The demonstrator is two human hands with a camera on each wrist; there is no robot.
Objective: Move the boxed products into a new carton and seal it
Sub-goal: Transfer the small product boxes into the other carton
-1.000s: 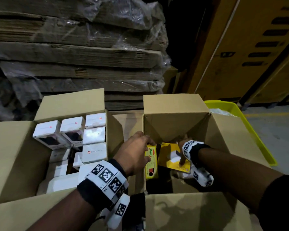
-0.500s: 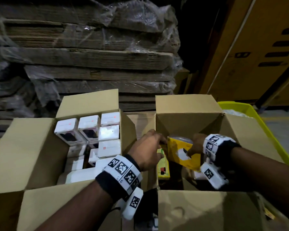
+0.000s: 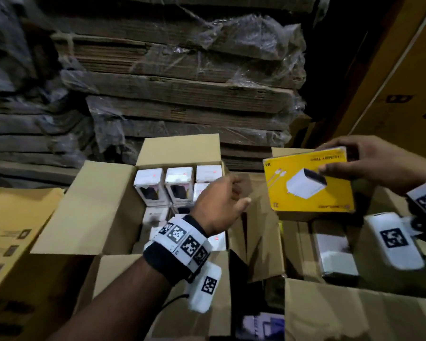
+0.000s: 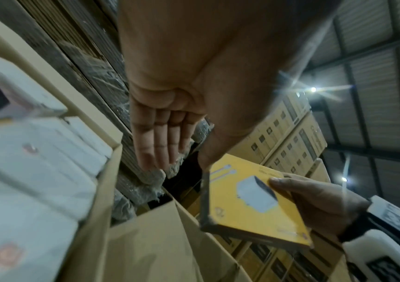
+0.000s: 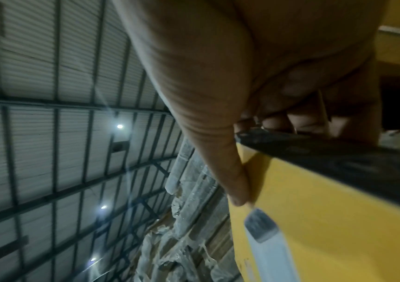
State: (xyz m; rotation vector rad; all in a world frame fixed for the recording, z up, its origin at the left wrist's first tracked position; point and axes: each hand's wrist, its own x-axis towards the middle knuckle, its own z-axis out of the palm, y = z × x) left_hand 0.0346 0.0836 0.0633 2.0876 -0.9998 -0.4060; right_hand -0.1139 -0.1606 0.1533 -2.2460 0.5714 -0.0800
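Note:
My right hand [image 3: 369, 166] grips a flat yellow charger box [image 3: 308, 185] by its far right edge, held up above the right carton [image 3: 330, 311]. The same yellow box [image 4: 254, 202] shows in the left wrist view, and the right wrist view has it close up [image 5: 326, 219] with the thumb on its face. My left hand [image 3: 221, 203] hovers empty, fingers straight and relaxed [image 4: 158, 141], between the two cartons. The left carton [image 3: 103, 205] is packed with several small white product boxes [image 3: 180, 178].
Stacks of flattened cardboard wrapped in plastic film [image 3: 182, 89] rise right behind the cartons. Tall brown shipping cartons [image 3: 403, 89] stand at the right. Another printed carton [image 3: 12, 237] lies at the left. A white box [image 3: 335, 252] sits inside the right carton.
My right hand has lifted the yellow box up out of the right carton. My left hand has let go and drawn back to the left, now empty. The head view has swung left.

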